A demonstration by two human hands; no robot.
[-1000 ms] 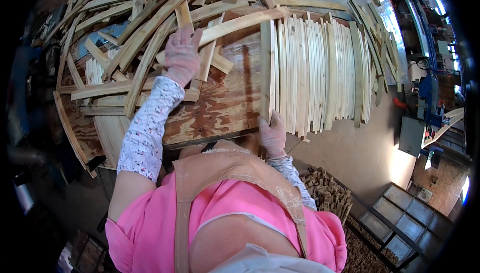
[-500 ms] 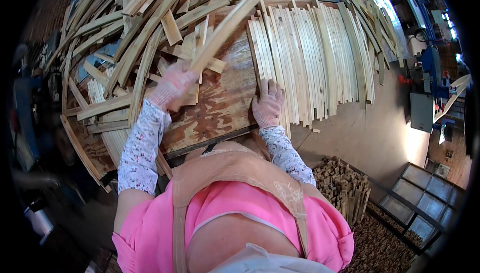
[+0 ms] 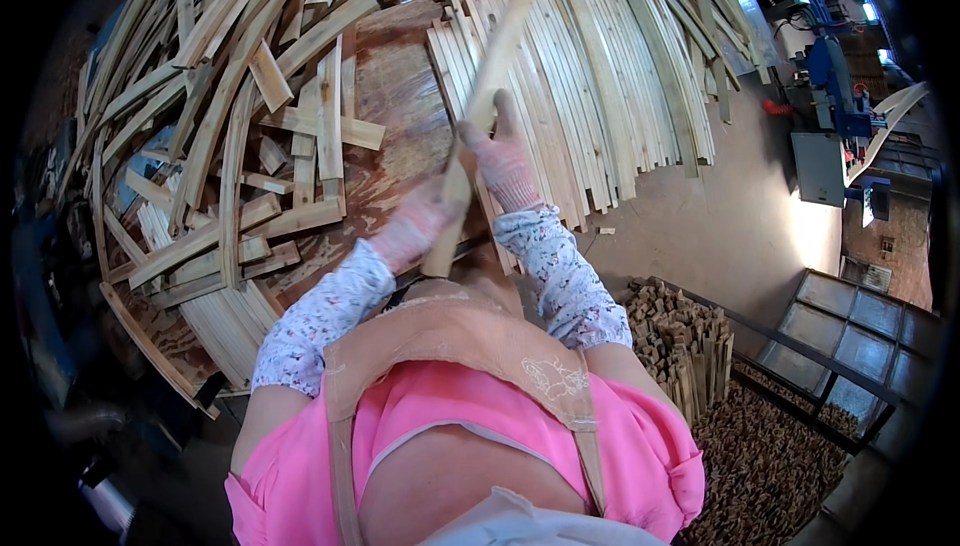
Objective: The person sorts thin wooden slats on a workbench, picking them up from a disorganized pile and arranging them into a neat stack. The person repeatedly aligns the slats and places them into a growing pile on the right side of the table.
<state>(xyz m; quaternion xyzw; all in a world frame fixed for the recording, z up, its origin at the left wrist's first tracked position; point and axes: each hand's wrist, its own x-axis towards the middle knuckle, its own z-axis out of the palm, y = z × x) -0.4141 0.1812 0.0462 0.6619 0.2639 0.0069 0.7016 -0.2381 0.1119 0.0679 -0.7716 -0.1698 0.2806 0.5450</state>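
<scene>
Slat now lifted, both hands gripping

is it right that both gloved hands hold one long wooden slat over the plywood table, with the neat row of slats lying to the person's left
Not quite. The head view shows the neat row of slats to the person's right. Both hands, left hand and right hand, do hold the long slat over the plywood table.
</scene>
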